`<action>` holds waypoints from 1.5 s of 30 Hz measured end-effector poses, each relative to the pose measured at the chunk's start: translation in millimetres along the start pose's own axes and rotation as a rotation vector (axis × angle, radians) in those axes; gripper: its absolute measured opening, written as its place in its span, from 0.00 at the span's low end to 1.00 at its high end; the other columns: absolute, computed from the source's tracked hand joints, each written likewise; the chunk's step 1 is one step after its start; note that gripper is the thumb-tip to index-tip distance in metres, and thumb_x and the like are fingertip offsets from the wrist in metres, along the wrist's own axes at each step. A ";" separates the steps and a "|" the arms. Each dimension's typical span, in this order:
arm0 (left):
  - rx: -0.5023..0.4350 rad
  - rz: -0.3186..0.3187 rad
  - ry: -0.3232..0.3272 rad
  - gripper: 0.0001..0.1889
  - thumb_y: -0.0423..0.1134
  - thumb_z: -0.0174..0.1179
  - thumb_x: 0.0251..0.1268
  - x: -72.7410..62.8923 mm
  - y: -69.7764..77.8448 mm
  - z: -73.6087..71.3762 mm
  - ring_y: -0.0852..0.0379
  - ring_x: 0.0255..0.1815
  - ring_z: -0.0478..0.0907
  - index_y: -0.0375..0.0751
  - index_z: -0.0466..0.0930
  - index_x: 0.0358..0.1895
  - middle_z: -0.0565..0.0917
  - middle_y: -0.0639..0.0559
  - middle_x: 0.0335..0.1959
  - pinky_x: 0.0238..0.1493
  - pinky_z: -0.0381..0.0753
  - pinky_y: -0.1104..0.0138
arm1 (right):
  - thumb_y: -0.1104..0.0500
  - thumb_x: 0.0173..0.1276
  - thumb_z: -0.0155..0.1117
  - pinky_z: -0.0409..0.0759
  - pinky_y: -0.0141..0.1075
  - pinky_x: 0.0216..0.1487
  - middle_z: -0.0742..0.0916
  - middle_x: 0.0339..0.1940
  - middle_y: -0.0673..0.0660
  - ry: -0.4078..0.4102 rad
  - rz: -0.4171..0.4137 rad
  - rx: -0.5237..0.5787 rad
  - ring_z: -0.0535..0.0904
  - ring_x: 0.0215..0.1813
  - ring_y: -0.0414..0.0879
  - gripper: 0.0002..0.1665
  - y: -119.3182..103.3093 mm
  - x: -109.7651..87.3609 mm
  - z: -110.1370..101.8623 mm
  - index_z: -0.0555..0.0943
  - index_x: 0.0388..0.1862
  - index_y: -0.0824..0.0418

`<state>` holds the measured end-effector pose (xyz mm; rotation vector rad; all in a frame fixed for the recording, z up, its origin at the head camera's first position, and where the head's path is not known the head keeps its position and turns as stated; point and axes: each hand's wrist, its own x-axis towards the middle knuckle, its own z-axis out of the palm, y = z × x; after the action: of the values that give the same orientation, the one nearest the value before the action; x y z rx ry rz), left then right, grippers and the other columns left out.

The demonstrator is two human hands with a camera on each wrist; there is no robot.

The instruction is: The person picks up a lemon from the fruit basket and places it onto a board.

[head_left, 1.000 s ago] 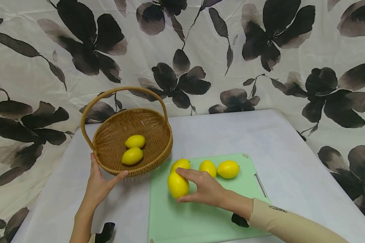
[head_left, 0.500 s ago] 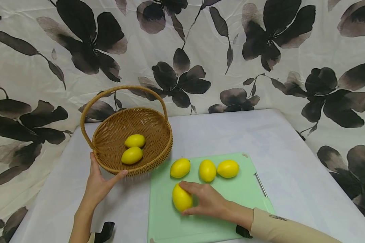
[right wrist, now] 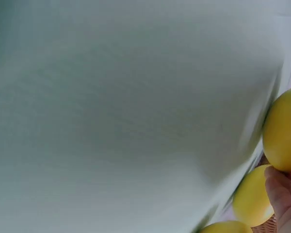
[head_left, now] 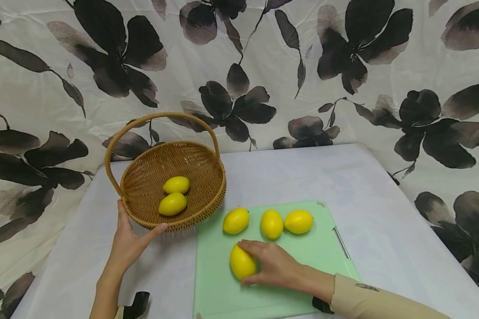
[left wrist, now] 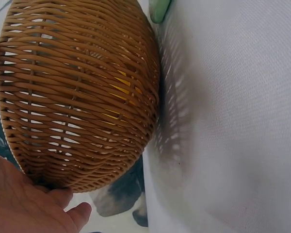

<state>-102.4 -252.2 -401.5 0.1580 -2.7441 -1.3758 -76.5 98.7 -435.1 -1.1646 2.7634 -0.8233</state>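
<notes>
My left hand (head_left: 129,243) holds the near left side of a brown wicker basket (head_left: 201,161), which tilts towards me. Its thumb lies at the front rim and its other fingers reach up the left side. Two lemons (head_left: 173,204) rest inside the basket. In the left wrist view, the woven wall (left wrist: 77,97) fills much of the picture, with yellow showing through the gaps. My right hand (head_left: 277,266) pinches a lemon (head_left: 241,262) between thumb and fingers, over the green cutting board (head_left: 223,301). The right wrist view shows that lemon (right wrist: 283,131) at its right edge.
Behind the held lemon, another lemon (head_left: 236,220) lies on the board's far left, and two more, a middle lemon (head_left: 272,224) and a right lemon (head_left: 299,221), sit side by side. A white cloth covers the table (head_left: 295,173). Floral fabric (head_left: 263,115) hangs behind it.
My right hand has brought its lemon towards me and slightly right, away from the lemon at the board's far left. The left hand and basket have stayed nearly still.
</notes>
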 end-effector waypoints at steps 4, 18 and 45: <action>0.002 0.002 0.000 0.66 0.51 0.67 0.56 -0.3 -0.5 -0.1 0.35 0.78 0.28 0.51 0.11 0.72 0.22 0.45 0.77 0.70 0.40 0.33 | 0.41 0.51 0.76 0.77 0.40 0.62 0.81 0.62 0.58 -0.020 0.017 -0.015 0.78 0.63 0.50 0.46 0.4 0.6 -2.7 0.73 0.65 0.63; 0.003 -0.016 -0.009 0.66 0.52 0.67 0.56 1.0 -1.9 0.0 0.34 0.78 0.27 0.51 0.11 0.72 0.21 0.45 0.77 0.70 0.41 0.33 | 0.40 0.52 0.74 0.78 0.42 0.61 0.79 0.64 0.60 -0.046 0.005 0.007 0.78 0.63 0.51 0.48 -4.6 3.2 -5.6 0.71 0.67 0.62; 0.016 -0.032 -0.008 0.66 0.54 0.67 0.56 0.5 -1.8 -1.3 0.34 0.78 0.28 0.51 0.11 0.72 0.21 0.45 0.76 0.70 0.42 0.33 | 0.42 0.50 0.76 0.72 0.49 0.66 0.70 0.71 0.64 0.066 0.037 0.142 0.69 0.70 0.57 0.59 -6.1 14.4 -22.7 0.61 0.72 0.70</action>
<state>-102.7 -254.4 -402.2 0.1985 -2.7716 -1.3651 -88.0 95.9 -410.1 -1.0772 2.7161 -1.0524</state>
